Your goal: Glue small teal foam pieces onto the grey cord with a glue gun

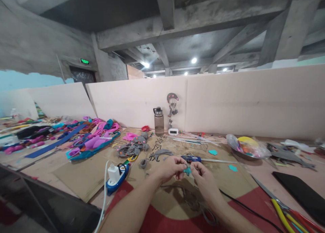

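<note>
Teal felt pc (187,171), small w/ scalloped edge, btwn both hands' fingertips (188,165).

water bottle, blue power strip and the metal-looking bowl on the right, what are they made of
Water bottle: probably smooth, tinted clear plastic, since a waterline shows through; glass is possible.
Power strip: likely hard plastic, with a glossy blue shell.
Bowl: looks like thin polished metal, judging by its grey, shiny rim.
</note>
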